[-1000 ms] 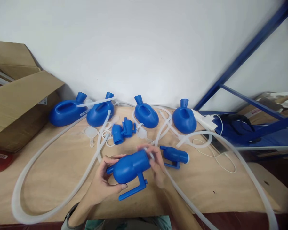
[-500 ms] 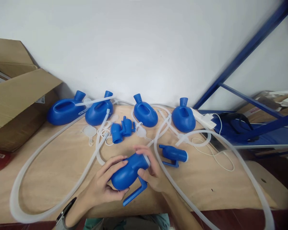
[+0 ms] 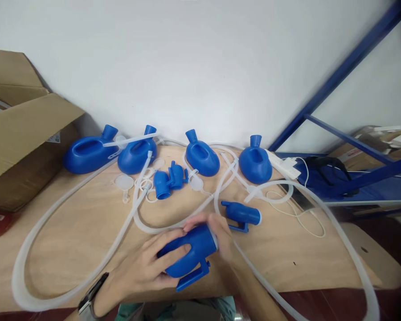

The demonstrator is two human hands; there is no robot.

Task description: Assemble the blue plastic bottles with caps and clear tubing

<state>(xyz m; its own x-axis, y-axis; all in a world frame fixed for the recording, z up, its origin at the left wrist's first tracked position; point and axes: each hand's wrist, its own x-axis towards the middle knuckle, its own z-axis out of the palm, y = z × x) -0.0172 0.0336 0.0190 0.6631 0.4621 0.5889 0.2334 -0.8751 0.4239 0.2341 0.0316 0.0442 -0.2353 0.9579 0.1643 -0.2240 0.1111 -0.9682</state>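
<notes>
Above the table's front edge, my left hand (image 3: 153,261) wraps round the bulged end of a blue plastic urinal funnel (image 3: 195,249). This piece lies tilted, with its side handle pointing down toward me. My right hand (image 3: 218,229) is closed over the funnel's mouth, where a white ring (image 3: 214,237) partly shows; some of its fingers are hidden behind the piece. Just right of that hand lies another blue funnel (image 3: 242,213) with a white rim. Two smaller-looking blue funnels (image 3: 162,184) rest together farther back, beside white caps (image 3: 124,182).
Several blue urinal bottles (image 3: 202,158) line the wall. Long clear tubes (image 3: 30,249) loop across the wooden table (image 3: 76,232). An open cardboard box (image 3: 30,133) stands left, a blue metal frame (image 3: 341,73) right. A power strip (image 3: 284,166), cable and dark phone-like slab (image 3: 299,198) lie at right.
The held funnel has shifted slightly right and turned, its handle swinging closer to its body. My right hand has moved round its mouth; my left hand now covers more of its top.
</notes>
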